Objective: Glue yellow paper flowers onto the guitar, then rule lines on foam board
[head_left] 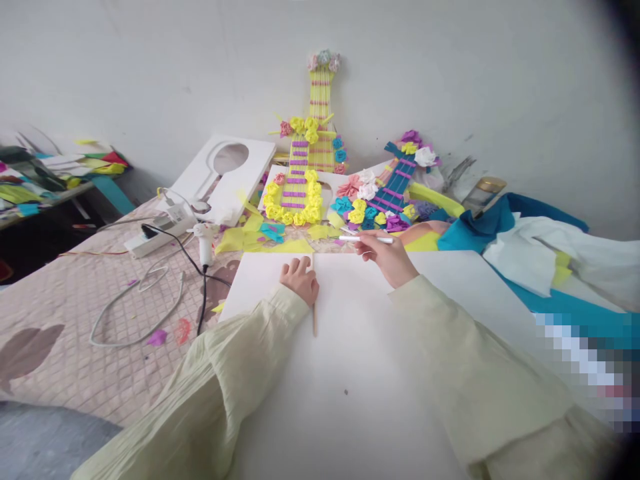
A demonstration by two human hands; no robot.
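My left hand rests with bent fingers on a thin wooden stick, holding it against a large white board. The stick runs lengthwise from the board's far edge toward me, partly hidden beneath the hand. In my right hand is a slim white pen, gripped between thumb and fingers above the far edge of the board. Its tip points left and is clear of the board's surface.
Behind the board stand flower-trimmed paper guitars and a blue one. A glue gun, power strip and cables lie left. A cut-out white panel leans on the wall. Crepe paper is heaped right.
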